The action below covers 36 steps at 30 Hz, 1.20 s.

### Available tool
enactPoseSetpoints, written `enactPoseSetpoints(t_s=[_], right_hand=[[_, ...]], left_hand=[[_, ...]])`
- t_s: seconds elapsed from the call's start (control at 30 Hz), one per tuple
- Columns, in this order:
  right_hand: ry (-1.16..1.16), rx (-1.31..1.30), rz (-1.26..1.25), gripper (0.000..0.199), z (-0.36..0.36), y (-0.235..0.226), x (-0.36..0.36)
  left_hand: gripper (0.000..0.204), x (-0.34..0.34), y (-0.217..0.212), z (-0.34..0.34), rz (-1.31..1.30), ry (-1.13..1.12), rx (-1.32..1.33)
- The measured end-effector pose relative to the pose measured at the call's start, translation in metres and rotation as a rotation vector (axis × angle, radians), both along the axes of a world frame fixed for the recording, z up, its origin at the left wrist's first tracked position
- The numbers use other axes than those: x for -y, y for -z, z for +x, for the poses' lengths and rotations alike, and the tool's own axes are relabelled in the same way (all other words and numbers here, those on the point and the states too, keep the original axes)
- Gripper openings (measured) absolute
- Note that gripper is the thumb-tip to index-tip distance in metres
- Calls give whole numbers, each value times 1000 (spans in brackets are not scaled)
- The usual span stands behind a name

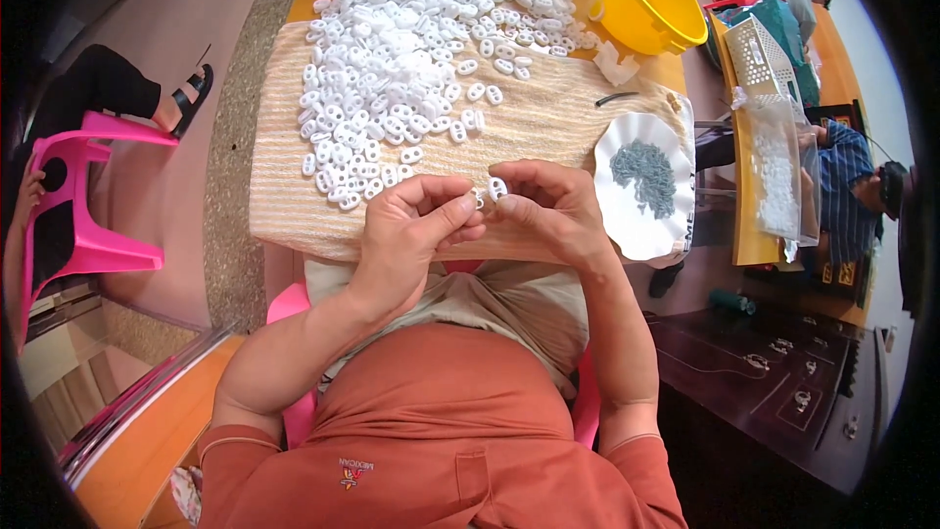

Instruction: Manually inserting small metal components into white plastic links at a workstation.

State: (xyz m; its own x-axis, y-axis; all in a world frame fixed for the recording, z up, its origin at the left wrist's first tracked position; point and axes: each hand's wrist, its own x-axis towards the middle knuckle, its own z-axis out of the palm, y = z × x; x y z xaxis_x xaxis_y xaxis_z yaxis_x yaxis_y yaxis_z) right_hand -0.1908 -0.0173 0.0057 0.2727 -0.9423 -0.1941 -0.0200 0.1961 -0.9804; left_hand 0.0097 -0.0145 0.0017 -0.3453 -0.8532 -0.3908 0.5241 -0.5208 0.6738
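Observation:
Both of my hands meet above the near edge of the striped cloth. Between the thumb and forefinger of my right hand point(556, 208) is a small white oval plastic piece with two holes point(497, 187). My left hand point(416, 228) pinches a tiny pale piece point(478, 198) close beside it; its kind is too small to make out. A big heap of similar white two-hole pieces point(392, 69) spreads over the far and left parts of the cloth. To the right of my hands lies a white wavy-rimmed plate point(641, 239) with many small grey-green bits point(643, 176) on it.
The striped cloth point(548, 103) covers the table. A yellow bucket point(651, 0), a torn paper scrap point(616, 66) and a short dark strip point(617, 98) lie beyond the plate. At right, another person works by a clear bin point(778, 176). A pink chair point(98, 196) with someone seated stands left.

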Motion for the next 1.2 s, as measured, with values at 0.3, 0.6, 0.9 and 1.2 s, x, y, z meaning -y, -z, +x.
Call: enactPoseSetpoints(t_s=[0.3,0.6,0.9,1.2], right_hand=[[12,42,34,29,0,1,-2],[0,57,26,30,-1,-2,-2],[-3,53,11,29,-1,-1,-2],[-35,54,28,29,-1,1,-4]], left_hand=[[15,1,-1,1,-11,26,14],[15,1,-1,1,-7,41,13],[15,0,1,1,-2,50,29],[14,-1,0,0,0,54,20]])
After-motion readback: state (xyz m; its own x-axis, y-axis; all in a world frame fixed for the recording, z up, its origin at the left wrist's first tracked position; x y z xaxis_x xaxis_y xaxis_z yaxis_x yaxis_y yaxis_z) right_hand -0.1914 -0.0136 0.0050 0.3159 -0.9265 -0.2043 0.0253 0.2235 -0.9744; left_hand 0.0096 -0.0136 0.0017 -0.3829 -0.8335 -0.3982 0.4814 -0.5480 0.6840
